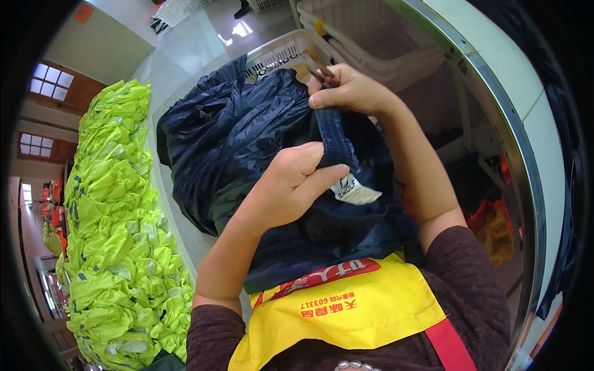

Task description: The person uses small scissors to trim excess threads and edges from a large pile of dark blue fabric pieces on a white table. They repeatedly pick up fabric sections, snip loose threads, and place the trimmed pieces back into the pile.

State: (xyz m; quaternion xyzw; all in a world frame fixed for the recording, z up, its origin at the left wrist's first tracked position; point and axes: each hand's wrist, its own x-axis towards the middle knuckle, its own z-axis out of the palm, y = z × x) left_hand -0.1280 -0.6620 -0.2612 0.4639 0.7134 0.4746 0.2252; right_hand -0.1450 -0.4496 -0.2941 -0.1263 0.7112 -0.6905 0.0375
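A dark navy garment (303,235) with a ribbed elastic waistband (335,137) lies across my lap, and the waistband is stretched between my hands. My left hand (291,182) is closed on its near end, thumb on top, beside a white label (355,190) that hangs from the band. Up at the far end, my right hand (352,93) pinches the band between thumb and fingers. The same hand also grips small brownish thread snips (320,75), partly hidden by the fingers; I cannot tell whether their blades touch thread.
Beyond my hands lies a heap of shiny navy garments (235,123), against a white plastic crate (291,49). A tall pile of bright yellow-green garments (117,235) stretches along the left. A metal-edged table (489,80) curves round the right, with another pale crate (377,55) near it.
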